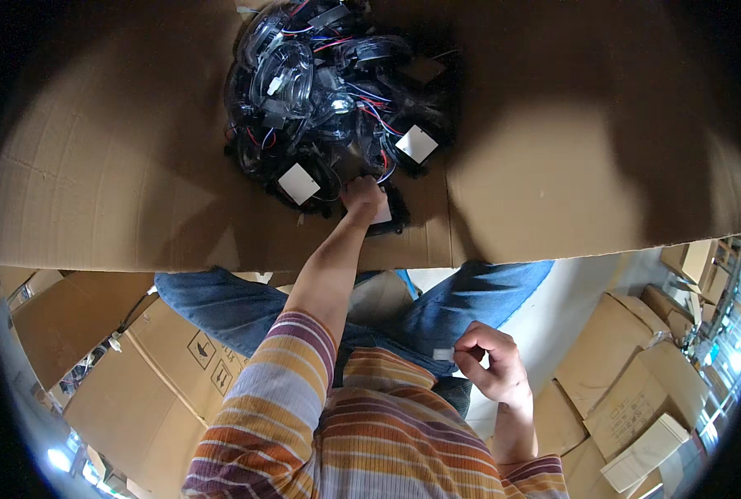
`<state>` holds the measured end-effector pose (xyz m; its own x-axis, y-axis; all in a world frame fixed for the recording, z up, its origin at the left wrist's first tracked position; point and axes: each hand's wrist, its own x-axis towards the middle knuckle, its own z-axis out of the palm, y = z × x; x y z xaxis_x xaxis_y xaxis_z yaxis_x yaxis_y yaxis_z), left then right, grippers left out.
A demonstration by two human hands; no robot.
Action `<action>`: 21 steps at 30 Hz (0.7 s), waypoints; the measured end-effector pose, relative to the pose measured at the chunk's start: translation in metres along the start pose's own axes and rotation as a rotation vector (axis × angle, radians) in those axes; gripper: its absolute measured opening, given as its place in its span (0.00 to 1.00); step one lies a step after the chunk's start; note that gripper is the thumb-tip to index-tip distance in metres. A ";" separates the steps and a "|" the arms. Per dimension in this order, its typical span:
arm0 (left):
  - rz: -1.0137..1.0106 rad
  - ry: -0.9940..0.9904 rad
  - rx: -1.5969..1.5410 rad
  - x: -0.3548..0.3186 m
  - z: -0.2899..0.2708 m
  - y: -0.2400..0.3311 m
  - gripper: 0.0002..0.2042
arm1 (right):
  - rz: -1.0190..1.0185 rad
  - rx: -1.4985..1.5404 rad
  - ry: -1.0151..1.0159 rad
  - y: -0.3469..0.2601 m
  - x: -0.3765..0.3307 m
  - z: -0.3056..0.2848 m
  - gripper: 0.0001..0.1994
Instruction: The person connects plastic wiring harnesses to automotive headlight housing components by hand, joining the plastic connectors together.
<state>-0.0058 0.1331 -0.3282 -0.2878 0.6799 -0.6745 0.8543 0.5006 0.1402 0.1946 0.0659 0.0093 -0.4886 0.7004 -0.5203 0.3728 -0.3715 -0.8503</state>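
Note:
My left hand (364,195) reaches across to the near side of a heap, fingers curled at the edge of a black part (397,218) with a white square on it. What those fingers close on is hidden beneath the hand. Over my lap, my right hand (491,359) is closed in a pinch, with a small white label (443,354) at its fingertips. The heap (329,104) is made of several black, shiny, rounded parts with red, blue and white wires. Two of them show a white square panel (299,184) and another white square panel (417,145) facing up.
The parts lie on a brown cardboard surface (545,191) with a seam right of the heap. Its near edge runs above my knees in jeans (220,303). Cardboard boxes stand at the left (154,374) and at the right (628,391). Pale floor shows between.

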 end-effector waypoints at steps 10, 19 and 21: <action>0.415 -0.005 -0.297 -0.074 -0.075 -0.018 0.14 | -0.140 -0.035 0.032 -0.002 -0.002 0.011 0.05; 0.770 0.209 -0.800 -0.204 -0.170 -0.037 0.10 | -0.158 -0.100 -0.035 -0.009 -0.021 0.020 0.05; 0.467 -0.183 -1.166 -0.229 -0.179 -0.039 0.08 | -0.143 -0.125 -0.065 -0.013 -0.025 0.023 0.05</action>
<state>-0.0504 0.0540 -0.0499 0.0801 0.8813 -0.4656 -0.0550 0.4703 0.8808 0.1842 0.0390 0.0319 -0.5922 0.6980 -0.4026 0.3888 -0.1901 -0.9015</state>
